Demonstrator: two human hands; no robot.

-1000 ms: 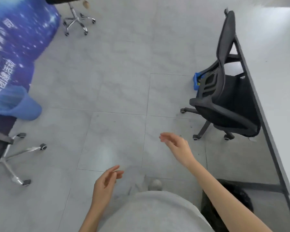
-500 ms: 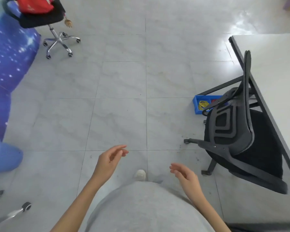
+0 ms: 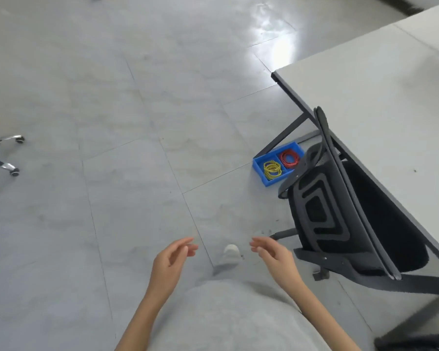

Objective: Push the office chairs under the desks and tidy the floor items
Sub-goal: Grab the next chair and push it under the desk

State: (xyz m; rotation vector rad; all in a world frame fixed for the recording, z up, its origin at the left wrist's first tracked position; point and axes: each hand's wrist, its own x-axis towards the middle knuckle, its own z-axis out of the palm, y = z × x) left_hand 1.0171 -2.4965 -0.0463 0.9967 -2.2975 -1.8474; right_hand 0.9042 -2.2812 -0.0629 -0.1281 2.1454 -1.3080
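Hands drawn closer, blue tray nearer

One black mesh-backed office chair; one chrome star-shaped chair base, partly cut off at the left edge. One white rectangular desk. One blue plastic tray with two compartments, holding one bundle of yellow rubber bands and one bundle of red rubber bands. Two bare hands, left and right, both empty.

Glossy floor tiles, matt desk top, black mesh chair, blue plastic tray.
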